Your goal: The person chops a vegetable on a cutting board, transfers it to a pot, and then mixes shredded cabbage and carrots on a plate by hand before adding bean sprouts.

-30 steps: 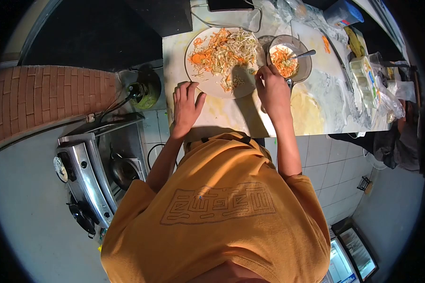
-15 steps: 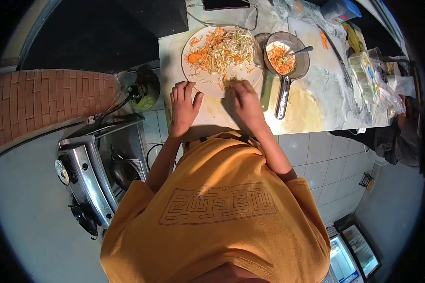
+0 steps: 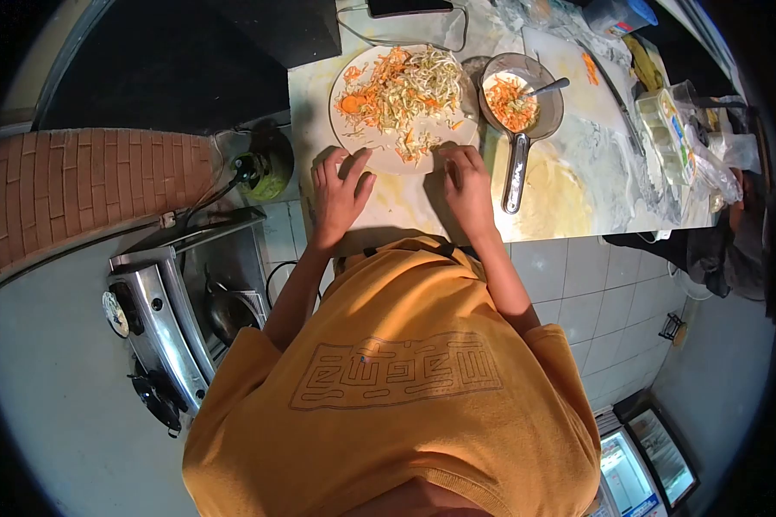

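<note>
Two bare hands rest at the near edge of a pale marbled counter [image 3: 569, 202], just past the person's orange shirt [image 3: 397, 379]. The left hand [image 3: 338, 191] lies flat with its fingers spread wide, the fingertips touching the near rim of a large white plate [image 3: 388, 157]. The right hand [image 3: 467, 185] lies palm down beside it, fingers loosely together and slightly curled, the fingertips at the plate's near right rim; it holds nothing that can be seen. On the plate sits a heap of shredded vegetables [image 3: 401, 82], pale strands mixed with orange carrot shreds, with a rounder carrot piece [image 3: 350, 104] at the left side and a few stray shreds near the front rim.

Just right of the plate stands a small dark pan [image 3: 513, 95] with its handle [image 3: 516, 177] pointing back toward the person. In it lies a smaller portion of the same orange and white mix, with a spoon [image 3: 550, 87] leaning on the right rim. Farther right, a white cutting board [image 3: 569, 69] carries a few carrot bits, and beyond it lie a clear plastic box [image 3: 668, 142] and crumpled bags. At the far edge sits a dark phone [image 3: 409, 7] with a cable.

Down at the left, off the counter, stands a steel gas stove [image 3: 168, 319].
</note>
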`<action>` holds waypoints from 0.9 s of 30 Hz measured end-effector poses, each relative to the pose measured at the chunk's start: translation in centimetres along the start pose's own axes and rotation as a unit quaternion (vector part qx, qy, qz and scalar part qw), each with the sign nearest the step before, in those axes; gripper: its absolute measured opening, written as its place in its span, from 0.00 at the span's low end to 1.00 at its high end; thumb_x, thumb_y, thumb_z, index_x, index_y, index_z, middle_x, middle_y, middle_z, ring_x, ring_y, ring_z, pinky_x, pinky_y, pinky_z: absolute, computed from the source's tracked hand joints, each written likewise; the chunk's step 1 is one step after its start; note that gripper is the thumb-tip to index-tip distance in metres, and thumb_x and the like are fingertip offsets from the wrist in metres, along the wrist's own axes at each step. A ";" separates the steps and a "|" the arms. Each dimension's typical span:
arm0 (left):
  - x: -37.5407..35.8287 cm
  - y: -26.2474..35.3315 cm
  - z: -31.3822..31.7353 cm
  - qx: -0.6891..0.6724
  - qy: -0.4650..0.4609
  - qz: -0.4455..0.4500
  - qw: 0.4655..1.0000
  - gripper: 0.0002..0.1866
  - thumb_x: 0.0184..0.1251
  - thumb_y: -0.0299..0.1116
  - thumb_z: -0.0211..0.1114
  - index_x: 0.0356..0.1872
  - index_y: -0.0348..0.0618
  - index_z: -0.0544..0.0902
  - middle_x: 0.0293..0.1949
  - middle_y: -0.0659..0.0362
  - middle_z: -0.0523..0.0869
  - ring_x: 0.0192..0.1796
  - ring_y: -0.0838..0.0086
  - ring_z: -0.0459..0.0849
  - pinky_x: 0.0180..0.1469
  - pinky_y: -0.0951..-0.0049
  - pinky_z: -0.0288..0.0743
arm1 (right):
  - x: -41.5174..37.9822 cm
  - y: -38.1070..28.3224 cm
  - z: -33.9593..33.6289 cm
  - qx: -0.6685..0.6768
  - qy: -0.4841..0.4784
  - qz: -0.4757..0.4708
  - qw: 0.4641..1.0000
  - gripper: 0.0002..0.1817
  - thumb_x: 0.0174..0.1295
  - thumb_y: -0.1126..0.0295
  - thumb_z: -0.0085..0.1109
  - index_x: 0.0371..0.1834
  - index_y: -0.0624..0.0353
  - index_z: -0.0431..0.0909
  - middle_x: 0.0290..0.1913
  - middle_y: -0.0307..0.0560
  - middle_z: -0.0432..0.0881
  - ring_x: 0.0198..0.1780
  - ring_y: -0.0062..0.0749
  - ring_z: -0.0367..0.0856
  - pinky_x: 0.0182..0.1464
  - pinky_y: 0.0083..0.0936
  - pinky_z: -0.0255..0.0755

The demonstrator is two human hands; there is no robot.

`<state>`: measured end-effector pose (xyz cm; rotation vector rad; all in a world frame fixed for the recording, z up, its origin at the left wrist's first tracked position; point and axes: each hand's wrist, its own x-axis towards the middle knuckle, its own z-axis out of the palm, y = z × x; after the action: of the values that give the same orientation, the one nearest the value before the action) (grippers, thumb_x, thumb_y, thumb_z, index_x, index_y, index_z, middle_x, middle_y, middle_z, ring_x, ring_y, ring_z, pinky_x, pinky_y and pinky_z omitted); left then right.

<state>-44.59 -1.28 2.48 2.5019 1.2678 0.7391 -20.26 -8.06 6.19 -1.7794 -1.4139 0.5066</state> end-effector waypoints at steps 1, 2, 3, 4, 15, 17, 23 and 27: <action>0.0 0.1 -0.1 0.022 -0.005 0.020 1.000 0.28 0.67 0.37 0.72 0.68 0.51 0.79 0.60 0.49 0.73 0.62 0.53 0.72 0.65 0.52 0.67 | 0.2 0.0 0.1 0.005 -0.006 -0.006 1.000 0.14 0.64 0.83 0.60 0.52 0.63 0.82 0.50 0.56 0.81 0.53 0.57 0.82 0.57 0.42 0.76; 0.0 0.1 -0.1 0.022 -0.006 0.022 0.999 0.28 0.67 0.37 0.72 0.68 0.51 0.79 0.60 0.49 0.73 0.62 0.53 0.72 0.65 0.52 0.67 | 0.4 0.0 0.2 0.010 -0.012 -0.011 1.000 0.12 0.64 0.82 0.61 0.51 0.63 0.83 0.50 0.55 0.81 0.53 0.57 0.81 0.58 0.43 0.76; 0.1 0.2 0.0 0.032 -0.007 0.020 0.999 0.29 0.67 0.37 0.73 0.69 0.52 0.79 0.61 0.49 0.72 0.62 0.53 0.72 0.66 0.51 0.67 | 0.6 0.1 0.4 0.010 -0.011 -0.009 1.000 0.12 0.64 0.82 0.61 0.51 0.63 0.83 0.50 0.55 0.81 0.53 0.57 0.81 0.58 0.43 0.76; 0.2 0.2 0.0 0.043 -0.007 0.019 0.999 0.30 0.66 0.38 0.73 0.70 0.53 0.79 0.61 0.49 0.72 0.63 0.53 0.72 0.66 0.51 0.67 | 0.9 0.1 0.7 0.009 -0.017 -0.023 1.000 0.12 0.63 0.82 0.62 0.49 0.63 0.83 0.48 0.55 0.80 0.54 0.56 0.80 0.58 0.43 0.75; -0.1 -0.2 1.0 0.028 0.009 -0.018 0.999 0.28 0.67 0.36 0.73 0.67 0.46 0.77 0.63 0.47 0.73 0.64 0.50 0.72 0.67 0.49 0.67 | 2.3 0.8 2.7 -0.052 -0.038 -0.064 0.996 0.07 0.63 0.75 0.65 0.43 0.63 0.84 0.48 0.53 0.79 0.51 0.51 0.77 0.58 0.42 0.73; -0.1 -0.3 1.2 0.028 0.006 -0.022 0.999 0.28 0.67 0.36 0.73 0.67 0.46 0.77 0.63 0.47 0.72 0.64 0.50 0.72 0.67 0.49 0.67 | 2.3 1.0 2.8 -0.040 -0.029 -0.056 0.997 0.07 0.63 0.76 0.64 0.43 0.63 0.84 0.48 0.54 0.78 0.52 0.53 0.77 0.59 0.43 0.73; 0.0 -0.3 1.2 0.045 0.005 -0.018 0.999 0.27 0.66 0.36 0.74 0.65 0.44 0.78 0.62 0.46 0.73 0.62 0.50 0.74 0.65 0.51 0.69 | 2.3 1.1 1.2 0.125 -0.015 0.055 0.991 0.05 0.66 0.77 0.63 0.43 0.65 0.84 0.44 0.54 0.82 0.44 0.47 0.84 0.48 0.36 0.79; 0.1 -0.1 1.2 0.038 0.010 -0.016 0.999 0.27 0.66 0.36 0.74 0.65 0.43 0.78 0.62 0.46 0.73 0.62 0.50 0.74 0.65 0.50 0.69 | 2.3 2.0 0.8 0.176 -0.035 0.118 0.977 0.06 0.70 0.77 0.64 0.47 0.64 0.84 0.37 0.40 0.84 0.32 0.20 0.79 0.39 0.19 0.73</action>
<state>-44.00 -1.11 1.44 2.5329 1.3641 0.7239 -18.92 -5.77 4.46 -1.6568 -1.0814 0.8944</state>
